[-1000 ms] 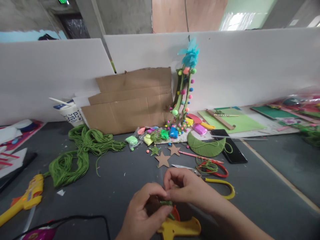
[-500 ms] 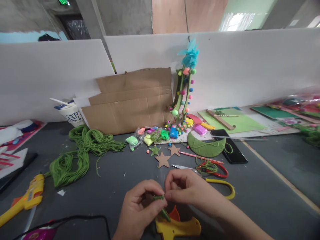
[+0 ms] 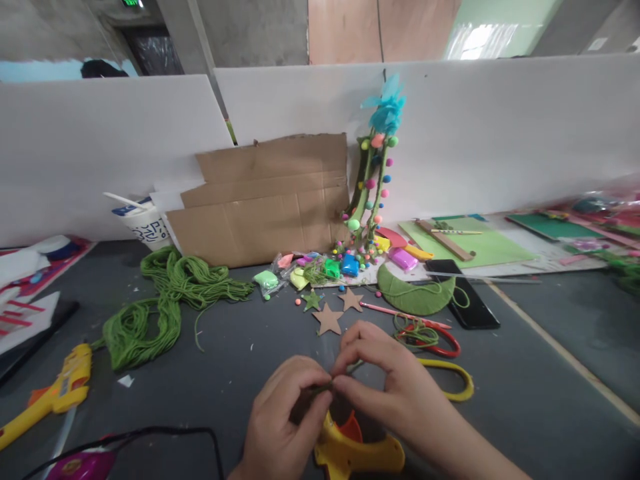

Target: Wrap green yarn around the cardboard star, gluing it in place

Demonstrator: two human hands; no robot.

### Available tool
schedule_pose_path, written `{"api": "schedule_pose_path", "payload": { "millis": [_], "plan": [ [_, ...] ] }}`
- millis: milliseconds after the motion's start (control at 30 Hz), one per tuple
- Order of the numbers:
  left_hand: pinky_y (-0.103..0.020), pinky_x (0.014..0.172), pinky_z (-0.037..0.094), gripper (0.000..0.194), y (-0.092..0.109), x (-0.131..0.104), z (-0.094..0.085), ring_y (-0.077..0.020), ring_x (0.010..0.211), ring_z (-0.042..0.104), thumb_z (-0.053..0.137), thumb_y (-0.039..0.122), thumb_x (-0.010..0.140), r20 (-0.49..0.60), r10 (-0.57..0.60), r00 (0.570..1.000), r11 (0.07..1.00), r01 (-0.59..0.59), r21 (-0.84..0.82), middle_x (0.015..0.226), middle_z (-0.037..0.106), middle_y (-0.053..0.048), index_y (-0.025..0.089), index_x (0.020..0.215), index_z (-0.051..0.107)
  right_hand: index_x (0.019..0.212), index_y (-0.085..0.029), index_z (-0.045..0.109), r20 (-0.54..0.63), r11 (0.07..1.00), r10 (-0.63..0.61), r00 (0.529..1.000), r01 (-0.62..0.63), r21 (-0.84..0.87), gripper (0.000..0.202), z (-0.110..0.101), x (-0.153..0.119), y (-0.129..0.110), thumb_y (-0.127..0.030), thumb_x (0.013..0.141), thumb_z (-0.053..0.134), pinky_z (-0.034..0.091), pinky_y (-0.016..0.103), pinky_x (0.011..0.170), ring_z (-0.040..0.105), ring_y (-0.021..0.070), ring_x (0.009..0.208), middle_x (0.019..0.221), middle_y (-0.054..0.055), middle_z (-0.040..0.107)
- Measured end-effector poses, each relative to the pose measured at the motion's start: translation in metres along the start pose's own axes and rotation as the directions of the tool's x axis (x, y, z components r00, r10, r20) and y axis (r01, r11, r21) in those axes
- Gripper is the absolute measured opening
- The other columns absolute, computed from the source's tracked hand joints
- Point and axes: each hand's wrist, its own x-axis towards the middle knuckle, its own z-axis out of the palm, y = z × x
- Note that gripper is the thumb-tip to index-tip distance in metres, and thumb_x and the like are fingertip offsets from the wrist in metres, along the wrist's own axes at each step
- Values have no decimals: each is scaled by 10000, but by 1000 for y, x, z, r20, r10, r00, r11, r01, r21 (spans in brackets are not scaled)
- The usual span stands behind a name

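My left hand (image 3: 287, 413) is closed, thumb against fingers, on a small green piece (image 3: 320, 387), of which only a thin dark edge shows. Right beside it, my right hand (image 3: 377, 373) pinches thumb and forefinger together at the end of that piece. What the right fingertips hold is too small to make out. Under both hands lies a yellow glue gun (image 3: 363, 457) with an orange trigger. Just beyond are a plain cardboard star (image 3: 329, 320), a second one (image 3: 351, 300) and a green star (image 3: 312, 301). Scissors with red handles (image 3: 445, 343) lie partly behind my right hand.
Green yarn (image 3: 145, 327) lies in loops at left, near another yellow glue gun (image 3: 70, 383). A green crescent (image 3: 415, 293) touches a black phone (image 3: 475, 300) at right. Cardboard (image 3: 265, 220) and a pom-pom decoration (image 3: 383, 167) stand behind. A yellow handle (image 3: 467, 383) shows at right.
My left hand has turned over the green piece, so less of it shows. My right hand has shifted slightly, its fingertips still meeting the left ones. The view has moved a little.
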Motion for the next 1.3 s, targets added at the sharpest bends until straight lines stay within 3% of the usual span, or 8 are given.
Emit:
{"api": "schedule_pose_path", "payload": {
  "millis": [233,367,467,567,667,933,1100,1300],
  "plan": [
    [-263,731,500,236,0,3,-3,-158,773,625,541,13,805,44,224,974,946,-228,229,814,676,-39,195,950,576,605,-174,602,54,987,122,991,-127,94,153,4,3,5,-79,707,665,389,259,656,539,143,702,707,-15,542],
    [-272,736,504,243,0,2,-4,-167,773,632,530,-7,795,56,259,964,924,-265,276,798,679,-55,172,947,594,623,-174,588,53,990,76,996,-81,111,166,7,2,7,-74,739,652,384,253,659,528,137,701,709,-20,536],
    [-265,715,515,237,0,2,-3,-163,755,639,539,4,795,8,216,976,949,-211,233,795,683,-40,192,923,605,664,-184,592,10,998,-8,1000,7,60,153,9,0,7,-81,765,642,390,261,692,529,147,753,750,-15,537],
    [-233,650,525,180,1,2,0,-151,720,648,582,55,798,-93,57,994,992,-46,116,781,679,-11,222,863,604,720,-196,606,-10,998,-57,998,57,30,112,6,-1,6,-107,767,654,404,271,714,536,158,793,801,-5,542],
    [-207,623,527,157,1,1,2,-140,704,661,621,81,784,-166,-77,983,996,82,23,771,685,10,233,822,613,766,-206,622,-30,994,-109,994,108,-11,113,3,-1,5,-94,764,639,413,278,715,542,164,803,827,3,542],
    [-190,634,520,144,1,0,1,-128,695,675,651,89,758,-132,-71,989,990,86,111,766,725,16,227,794,659,760,-196,616,-61,964,-208,976,194,-181,101,11,-4,13,-103,799,603,393,335,744,525,194,814,819,25,557],
    [-216,635,533,124,0,2,2,-139,692,668,618,94,785,-102,-34,994,991,47,122,753,716,-2,211,799,657,780,-184,569,-5,919,-259,966,245,-310,109,12,-5,12,-95,839,546,355,374,771,502,198,798,811,25,568],
    [-203,595,536,115,1,4,1,-143,664,681,642,101,761,-132,-91,987,991,104,88,751,728,-3,214,772,660,774,-199,592,18,981,-155,988,156,-117,116,2,0,9,-88,806,600,402,301,733,531,176,823,833,10,553]
  ]
}}
